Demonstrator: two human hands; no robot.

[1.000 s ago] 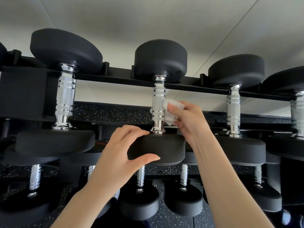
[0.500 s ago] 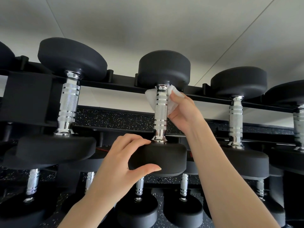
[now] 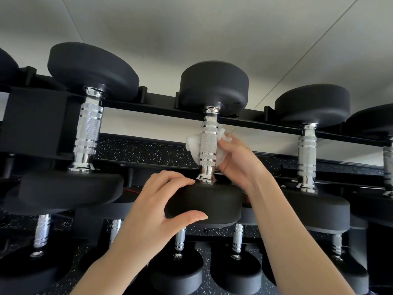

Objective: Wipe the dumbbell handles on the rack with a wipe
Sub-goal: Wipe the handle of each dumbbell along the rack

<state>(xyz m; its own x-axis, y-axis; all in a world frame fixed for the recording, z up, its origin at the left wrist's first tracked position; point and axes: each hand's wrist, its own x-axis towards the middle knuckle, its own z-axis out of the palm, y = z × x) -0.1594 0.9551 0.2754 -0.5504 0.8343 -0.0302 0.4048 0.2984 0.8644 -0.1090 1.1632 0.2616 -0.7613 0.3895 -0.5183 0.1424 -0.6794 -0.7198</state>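
A black dumbbell lies on the top tier of the black rack [image 3: 161, 101], its chrome knurled handle [image 3: 208, 143] in the middle of the view. My right hand [image 3: 238, 160] holds a white wipe [image 3: 194, 146] wrapped behind and round the middle of that handle. My left hand [image 3: 153, 209] grips the near black head [image 3: 204, 204] of the same dumbbell, fingers over its top edge and thumb under its side.
More dumbbells sit on the same tier: one to the left with handle [image 3: 88, 133], one to the right with handle [image 3: 306, 154], another at the far right edge. A lower tier holds several smaller dumbbells [image 3: 178, 271]. A pale wall rises behind the rack.
My right hand slid the wipe up the handle to its top, then back down to the middle. My left hand kept its grip on the near head.
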